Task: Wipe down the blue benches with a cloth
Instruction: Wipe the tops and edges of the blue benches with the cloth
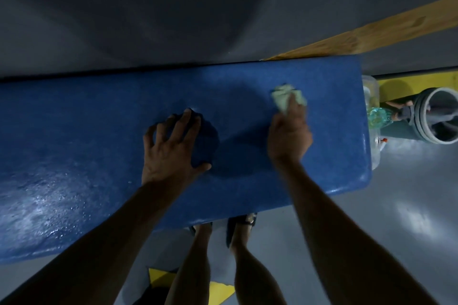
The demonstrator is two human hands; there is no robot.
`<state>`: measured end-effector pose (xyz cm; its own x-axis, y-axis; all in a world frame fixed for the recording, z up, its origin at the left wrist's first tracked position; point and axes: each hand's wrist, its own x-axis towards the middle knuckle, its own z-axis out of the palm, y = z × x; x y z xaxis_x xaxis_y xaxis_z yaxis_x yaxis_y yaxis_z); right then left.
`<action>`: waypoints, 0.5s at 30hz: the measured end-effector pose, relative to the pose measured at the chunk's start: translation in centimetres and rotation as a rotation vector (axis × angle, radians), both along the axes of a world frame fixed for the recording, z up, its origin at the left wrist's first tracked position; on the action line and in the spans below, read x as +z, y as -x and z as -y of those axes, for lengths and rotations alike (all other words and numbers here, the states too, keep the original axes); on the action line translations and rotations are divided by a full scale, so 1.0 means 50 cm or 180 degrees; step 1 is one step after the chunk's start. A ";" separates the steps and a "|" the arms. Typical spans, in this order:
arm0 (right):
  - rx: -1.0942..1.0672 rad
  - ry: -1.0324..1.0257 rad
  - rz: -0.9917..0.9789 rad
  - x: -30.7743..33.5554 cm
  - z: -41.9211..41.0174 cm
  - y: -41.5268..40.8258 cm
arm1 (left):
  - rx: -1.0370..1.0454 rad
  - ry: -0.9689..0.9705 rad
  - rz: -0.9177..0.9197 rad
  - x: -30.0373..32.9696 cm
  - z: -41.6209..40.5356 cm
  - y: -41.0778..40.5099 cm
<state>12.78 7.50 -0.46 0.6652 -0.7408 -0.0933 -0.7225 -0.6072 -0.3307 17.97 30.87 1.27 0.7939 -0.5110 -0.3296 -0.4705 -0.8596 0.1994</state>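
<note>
On the speckled blue tabletop (99, 131), glossy and round-cornered, the right hand (290, 136) pinned a crumpled pale-green cloth (282, 98) under its fingers near the far end; the left hand (171, 146) rested splayed, holding nothing.

arms (347, 218): bare, no sleeves | legs (198, 267): bare | feet: dark sandals (244, 220)

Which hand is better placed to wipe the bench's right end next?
Right: the right hand already presses the cloth on the bench near that end; the left hand rests spread, without cloth.
</note>
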 end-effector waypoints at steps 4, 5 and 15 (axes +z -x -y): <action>0.1410 -0.0085 0.0024 0.005 -0.135 0.021 | 0.0008 0.0003 0.0006 0.001 0.002 -0.001; 0.1821 -0.0063 -0.0070 0.010 -0.132 0.030 | 0.0003 0.0015 0.0020 0.001 0.001 0.000; 0.0513 0.0315 -0.0360 0.015 0.211 0.089 | 0.0011 0.0013 0.0156 0.000 0.003 0.007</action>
